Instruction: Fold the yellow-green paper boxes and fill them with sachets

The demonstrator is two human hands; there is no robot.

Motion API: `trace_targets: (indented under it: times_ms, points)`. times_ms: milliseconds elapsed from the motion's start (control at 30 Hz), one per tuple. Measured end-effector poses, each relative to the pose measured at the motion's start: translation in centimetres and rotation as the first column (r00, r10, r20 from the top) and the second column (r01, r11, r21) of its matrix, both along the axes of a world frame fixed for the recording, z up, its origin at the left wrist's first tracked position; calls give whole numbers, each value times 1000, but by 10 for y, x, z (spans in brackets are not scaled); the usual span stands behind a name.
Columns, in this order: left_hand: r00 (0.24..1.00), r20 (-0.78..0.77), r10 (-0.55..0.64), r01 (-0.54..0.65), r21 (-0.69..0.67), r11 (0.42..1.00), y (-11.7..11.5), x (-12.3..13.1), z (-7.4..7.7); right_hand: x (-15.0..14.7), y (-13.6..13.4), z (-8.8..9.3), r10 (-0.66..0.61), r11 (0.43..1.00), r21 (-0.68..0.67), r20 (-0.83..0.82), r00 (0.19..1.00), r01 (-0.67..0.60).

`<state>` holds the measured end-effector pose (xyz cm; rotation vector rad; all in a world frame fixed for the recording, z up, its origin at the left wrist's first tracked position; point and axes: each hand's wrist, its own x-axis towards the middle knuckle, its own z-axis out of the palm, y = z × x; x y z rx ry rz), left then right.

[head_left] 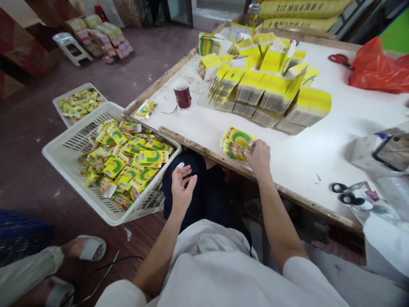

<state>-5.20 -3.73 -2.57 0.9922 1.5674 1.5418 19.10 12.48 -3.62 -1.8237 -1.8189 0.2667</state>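
Observation:
My left hand [182, 189] hovers over my lap, beside the white plastic basket [110, 216]. Its fingers are apart, nothing is in them, and one fingertip has a white cover. On the table's near edge, my right hand [260, 157] has its fingers bent and closed on the right side of a small fanned set of yellow-green packets [236, 143]. White covers show on its fingertips too. How many packets the fingers grip is hidden. Many similar loose packets [128, 155] fill the basket.
Stacks of folded yellow cards [271, 87] stand on the white table [303, 157]. A maroon mug [182, 94], red scissors [340, 60], a red bag [380, 68] and black-handled scissors [348, 194] lie around. A smaller basket [59, 104] and another person's foot [91, 248] are at left.

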Motion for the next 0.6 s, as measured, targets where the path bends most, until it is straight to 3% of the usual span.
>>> trace_targets:
  times_ms: [167,233,267,333,367,400,433,500,600]
  points:
    - [966,178,-187,189,4,982,0,13,-6,-8,-26,24,-62,998,1,-208,976,64]
    - [929,276,-248,237,75,969,2,21,-6,-19,-48,33,10,1000,31,-337,941,1]
    - [913,316,-258,233,116,966,4,26,-5,-26,-61,36,92,996,25,-403,910,-89]
    - [895,375,-241,188,172,967,8,34,1,-47,-90,39,292,924,-48,-547,784,-378]
    - [890,397,-224,163,182,970,9,37,5,-58,-104,38,358,836,-101,-643,677,-539]
    - [886,418,-199,130,189,973,11,40,9,-69,-118,37,360,744,-127,-750,554,-656]
    - [880,443,-172,92,197,976,12,41,12,-80,-130,34,306,699,-124,-838,452,-704]
    - [861,497,-113,2,218,976,14,42,17,-95,-147,29,209,682,-116,-915,344,-722]
    - [852,523,-16,-106,203,974,13,39,17,-98,-153,24,202,710,-126,-906,372,-693]
